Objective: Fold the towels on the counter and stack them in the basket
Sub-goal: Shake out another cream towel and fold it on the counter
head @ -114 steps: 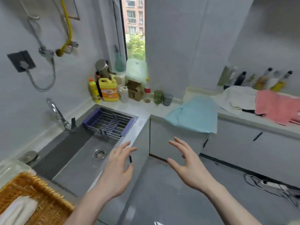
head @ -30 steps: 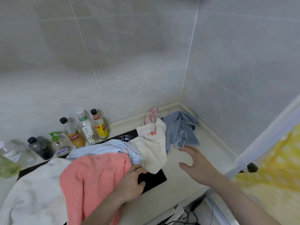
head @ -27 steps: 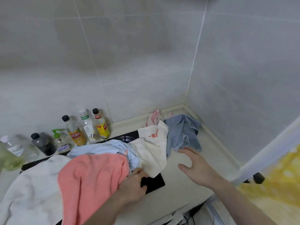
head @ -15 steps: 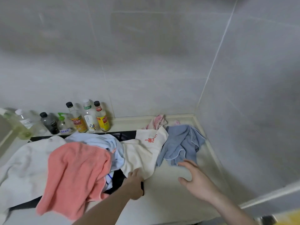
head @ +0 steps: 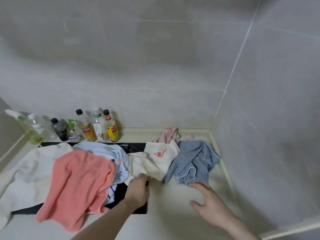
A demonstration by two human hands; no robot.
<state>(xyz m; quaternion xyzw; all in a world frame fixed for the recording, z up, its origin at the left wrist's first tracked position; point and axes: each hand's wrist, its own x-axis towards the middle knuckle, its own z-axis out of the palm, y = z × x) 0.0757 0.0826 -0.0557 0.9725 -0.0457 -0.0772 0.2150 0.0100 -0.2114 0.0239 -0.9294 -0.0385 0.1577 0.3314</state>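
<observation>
Now the left hand (head: pixel 138 191) has slid off the pink towel (head: pixel 78 184) and pinches the cream towel (head: pixel 152 163), so that one gets folded first. Right hand (head: pixel 206 203) hovers open over the desk (head: pixel 173 219). Six towels, seven bottles, no basket in sight.

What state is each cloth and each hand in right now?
Coral pink towel: unfolded, draped over the pile.
Cream towel with red print: crumpled, edge gripped by left hand.
Grey-blue towel: crumpled, unfolded.
Large white towel: spread out.
Right hand: open, near the grey-blue towel.
</observation>
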